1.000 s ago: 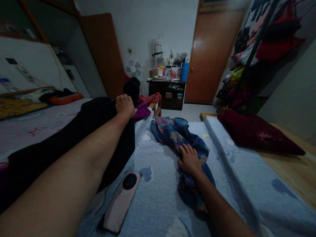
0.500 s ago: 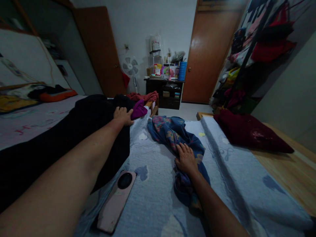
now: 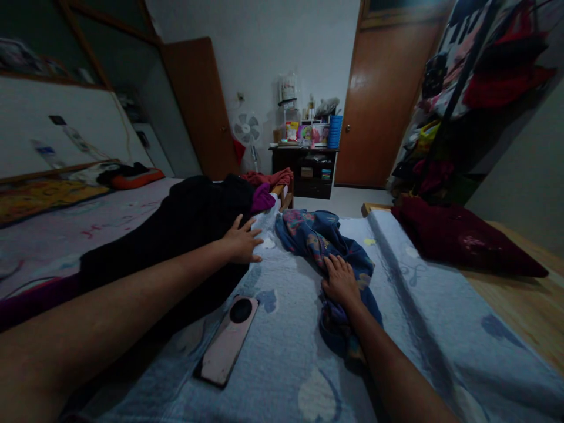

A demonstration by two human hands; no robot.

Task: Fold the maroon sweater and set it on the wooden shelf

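My left hand (image 3: 243, 241) is open, its fingers spread at the right edge of a dark black garment (image 3: 207, 202); whether it touches the cloth or hovers, I cannot tell. Resting on a crumpled blue floral garment (image 3: 348, 244) is my right hand (image 3: 341, 282), fingers extended over the fabric without a visible grip. Both garments lie on a pale blue bedspread (image 3: 282, 317) with heart shapes. Between my arms a pink phone (image 3: 231, 341) lies with its round black camera facing up. A purple cloth (image 3: 263, 198) sits beyond my left hand.
A dark red cushion-like item (image 3: 462, 238) lies to the right on a wooden board (image 3: 524, 299). Folded bedding (image 3: 88, 188) is on the left. At the back stand a fan (image 3: 247, 129), a dark cabinet (image 3: 304, 171) and hanging clothes and bags (image 3: 493, 82).
My left hand has moved back toward me and slightly right, its fingers now spread wider. My right hand stays on the floral garment. The camera view has shifted a little.
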